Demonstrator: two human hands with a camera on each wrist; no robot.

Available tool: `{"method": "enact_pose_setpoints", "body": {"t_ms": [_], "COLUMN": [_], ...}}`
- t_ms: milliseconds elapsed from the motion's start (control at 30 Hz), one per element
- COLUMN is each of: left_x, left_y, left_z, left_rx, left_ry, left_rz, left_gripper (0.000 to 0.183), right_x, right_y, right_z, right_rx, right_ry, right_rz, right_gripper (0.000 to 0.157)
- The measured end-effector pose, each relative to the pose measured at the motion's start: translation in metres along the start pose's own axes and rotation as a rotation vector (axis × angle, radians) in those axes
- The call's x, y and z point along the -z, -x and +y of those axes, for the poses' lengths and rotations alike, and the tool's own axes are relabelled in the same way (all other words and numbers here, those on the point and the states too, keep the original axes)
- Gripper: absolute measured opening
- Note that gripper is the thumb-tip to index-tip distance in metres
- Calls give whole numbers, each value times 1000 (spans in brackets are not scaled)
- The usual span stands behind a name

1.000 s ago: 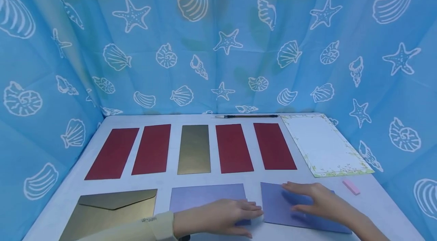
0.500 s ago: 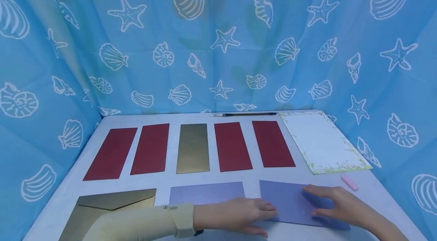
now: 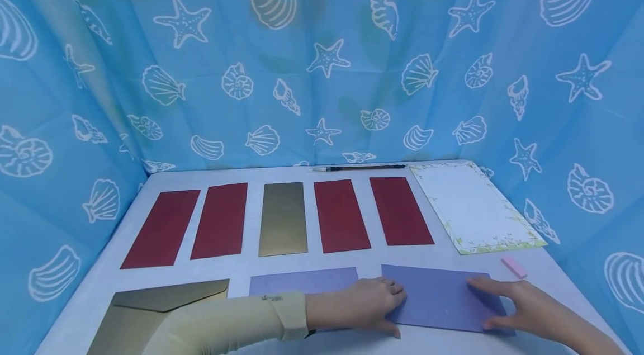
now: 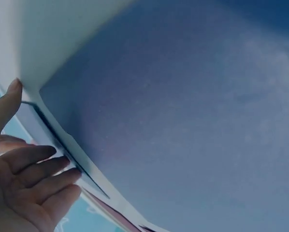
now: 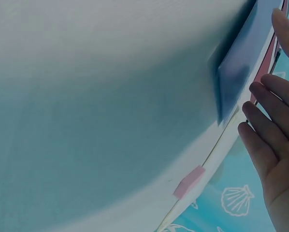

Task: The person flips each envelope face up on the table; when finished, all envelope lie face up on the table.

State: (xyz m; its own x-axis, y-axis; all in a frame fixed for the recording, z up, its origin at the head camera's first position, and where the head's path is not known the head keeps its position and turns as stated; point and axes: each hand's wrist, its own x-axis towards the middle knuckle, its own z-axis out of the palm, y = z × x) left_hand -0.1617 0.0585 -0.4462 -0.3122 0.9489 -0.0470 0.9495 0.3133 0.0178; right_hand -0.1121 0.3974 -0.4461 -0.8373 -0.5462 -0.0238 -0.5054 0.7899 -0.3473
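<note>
Two flat purple envelopes lie side by side at the front of the table in the head view. My left hand (image 3: 366,303) reaches over the left purple envelope (image 3: 297,283), its fingertips at the left edge of the right purple envelope (image 3: 435,298). Relaxed fingers with the thumb apart show in the left wrist view. At that envelope's other end is my right hand (image 3: 528,306), thumb and fingers spread along its right edge. The right wrist view shows the right hand's fingers (image 5: 275,111) loosely extended. My left forearm covers part of the left purple envelope.
A gold envelope (image 3: 131,321) with a flap lies front left. Behind are several dark red envelopes (image 3: 161,229) in a row with a gold one (image 3: 283,219). A brush (image 3: 367,167), a bordered paper sheet (image 3: 473,207) and a pink eraser (image 3: 514,267) lie farther back and right.
My left hand has moved right, from the gap between the purple envelopes to the right one's left edge. My right hand has slid right, from above that envelope to its right end.
</note>
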Motion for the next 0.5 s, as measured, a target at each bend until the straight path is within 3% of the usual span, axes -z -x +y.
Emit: {"method": "enact_pose_setpoints", "body": {"t_ms": [200,500], "left_x": [-2,1], "left_y": [-4,-8], "left_z": [-1,0], "left_rx": [48,35], "left_ry": [11,8], "left_rz": [-29,4], "left_gripper": [69,51], "right_x": [-3,-7], "right_y": [4,7], "right_z": [5,5], "right_rx": [-31,-87], "right_ry": [-34,-58], "right_rz": [-71,-129], "right_gripper": [76,80]}}
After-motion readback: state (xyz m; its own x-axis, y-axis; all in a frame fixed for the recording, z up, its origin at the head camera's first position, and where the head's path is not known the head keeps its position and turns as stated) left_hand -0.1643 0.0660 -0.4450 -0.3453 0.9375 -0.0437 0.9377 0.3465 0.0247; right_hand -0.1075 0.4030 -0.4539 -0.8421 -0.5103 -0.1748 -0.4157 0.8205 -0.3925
